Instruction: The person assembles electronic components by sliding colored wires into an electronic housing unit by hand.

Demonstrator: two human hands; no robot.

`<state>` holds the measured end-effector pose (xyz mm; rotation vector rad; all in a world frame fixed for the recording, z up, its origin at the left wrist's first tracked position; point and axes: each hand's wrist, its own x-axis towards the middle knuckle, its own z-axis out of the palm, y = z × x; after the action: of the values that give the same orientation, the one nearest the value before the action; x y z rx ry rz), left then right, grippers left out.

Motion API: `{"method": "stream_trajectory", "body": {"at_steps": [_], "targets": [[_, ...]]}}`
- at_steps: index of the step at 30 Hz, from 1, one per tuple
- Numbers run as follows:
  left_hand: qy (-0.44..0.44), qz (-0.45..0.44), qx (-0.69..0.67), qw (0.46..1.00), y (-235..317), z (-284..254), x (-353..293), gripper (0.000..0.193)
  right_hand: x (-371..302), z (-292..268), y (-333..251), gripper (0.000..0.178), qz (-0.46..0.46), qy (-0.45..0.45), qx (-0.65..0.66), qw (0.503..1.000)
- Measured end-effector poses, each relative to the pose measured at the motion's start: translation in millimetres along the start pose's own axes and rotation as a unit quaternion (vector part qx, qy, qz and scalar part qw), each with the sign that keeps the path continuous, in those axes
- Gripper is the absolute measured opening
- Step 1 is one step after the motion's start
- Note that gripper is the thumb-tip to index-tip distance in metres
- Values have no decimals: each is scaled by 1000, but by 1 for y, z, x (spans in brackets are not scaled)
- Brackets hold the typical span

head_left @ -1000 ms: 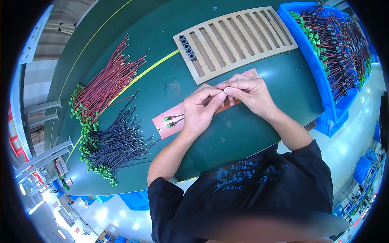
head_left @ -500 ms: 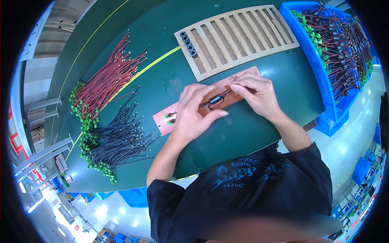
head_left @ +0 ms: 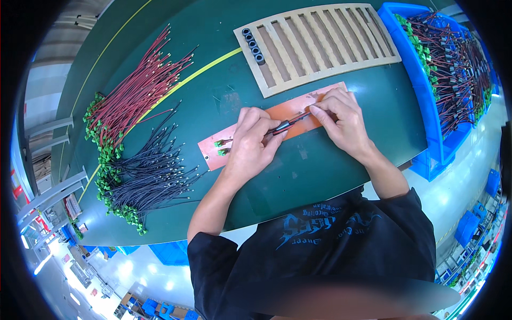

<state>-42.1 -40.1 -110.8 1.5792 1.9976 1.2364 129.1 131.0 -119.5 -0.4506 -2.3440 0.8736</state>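
A black cylindrical ferrite core (head_left: 281,127) is threaded on thin dark and red wires above a copper-coloured board (head_left: 209,162). My left hand (head_left: 254,140) is closed on the wires at the core's left end, thumb and fingers pinched together. Between thumb and fingertips, my right hand (head_left: 341,118) pinches the wires' other end, over the board's right part. Two green connectors (head_left: 222,148) lie on the board's left end, with short leads running under my left hand. My fingers hide part of the wires.
Red wires (head_left: 141,88) and black wires (head_left: 154,170) with green connectors lie bunched at left. Behind the board, a slotted wooden rack (head_left: 269,88) holds several black cores (head_left: 253,47) in its left slot. A blue bin (head_left: 416,90) of wire assemblies stands at right.
The wire loop that hung below the core is gone, and the wires now run nearly straight through it. My left thumb has closed in toward the fingers.
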Motion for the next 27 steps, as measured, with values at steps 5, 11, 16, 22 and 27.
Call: {"method": "stream_trajectory", "body": {"at_steps": [5, 11, 16, 22, 27], "targets": [[-7, -7, -5, 1000, -7, 1, 2, 22, 2, -9, 8, 12, 31, -2, -39, 999], [1, -11, -3, 1000, -10, 6, 5, 22, 6, -19, 23, 13, 55, 6, -28, 998], [6, -12, 12, 1000, -10, 8, 9, 23, 10, -22, 28, 15, 58, 14, -33, 998], [-17, -58, -4, 998, -3, 3, 12, 32, 7, -23, 36, 14, 76, 6, -10, 997], [-24, -85, -73, 993, 5, -2, 13, 39, 6, -31, 34, 13, 110, -11, -17, 994]]}}
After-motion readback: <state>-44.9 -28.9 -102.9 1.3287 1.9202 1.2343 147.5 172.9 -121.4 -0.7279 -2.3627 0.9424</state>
